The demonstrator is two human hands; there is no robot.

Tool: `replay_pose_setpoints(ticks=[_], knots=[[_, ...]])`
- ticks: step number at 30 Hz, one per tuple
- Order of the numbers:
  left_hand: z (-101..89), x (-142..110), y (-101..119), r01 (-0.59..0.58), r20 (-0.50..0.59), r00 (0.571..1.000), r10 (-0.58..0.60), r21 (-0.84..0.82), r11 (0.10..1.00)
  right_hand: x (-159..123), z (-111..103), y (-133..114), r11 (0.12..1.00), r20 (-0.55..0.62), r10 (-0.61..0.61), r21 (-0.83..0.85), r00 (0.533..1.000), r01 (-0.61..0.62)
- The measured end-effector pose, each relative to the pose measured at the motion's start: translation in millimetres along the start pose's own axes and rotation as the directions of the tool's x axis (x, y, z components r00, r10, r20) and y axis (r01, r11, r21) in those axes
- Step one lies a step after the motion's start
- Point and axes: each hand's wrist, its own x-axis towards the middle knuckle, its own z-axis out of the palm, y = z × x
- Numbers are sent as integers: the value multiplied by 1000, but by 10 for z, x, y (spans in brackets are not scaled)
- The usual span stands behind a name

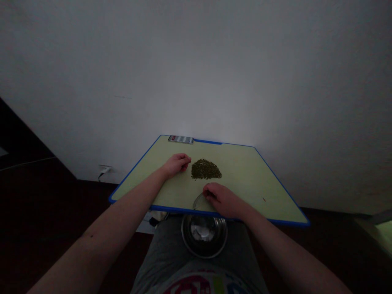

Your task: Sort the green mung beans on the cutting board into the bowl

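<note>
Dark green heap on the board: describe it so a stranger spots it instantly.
A pale green board with a blue edge overhangs a steel bowl. Near the board's middle sits a dark green crumbly heap, just beside the left hand. It is the only pile on the board.

Crumbled green herb pile (205,169) just right of left hand (176,165), ahead of right hand (219,199); all on blue-edged pale-green cutting board (245,183). Round steel bowl (204,241) behind right hand, on grey-clad lap (162,253).
</note>
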Motion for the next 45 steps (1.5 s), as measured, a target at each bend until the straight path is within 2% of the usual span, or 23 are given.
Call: replay_pose_setpoints(ticks=[14, 32, 39, 45], knots=[[9, -17, 29, -1, 1, 1000, 1, -17, 1000, 105, 37, -33, 998, 38, -8, 60, 999, 6], [5, 3, -7, -11, -7, 1000, 11, 5, 1000, -117, -76, -15, 997, 63, 46, 59, 997, -50], [-1, 8, -15, -17, 6, 1000, 17, -13, 1000, -212, -96, 17, 993, 25, 106, 45, 994, -107], [-5, 16, -16, 2, -3, 1000, -2, -14, 1000, -196, -74, 138, 972, -112, 236, 28, 965, -234]])
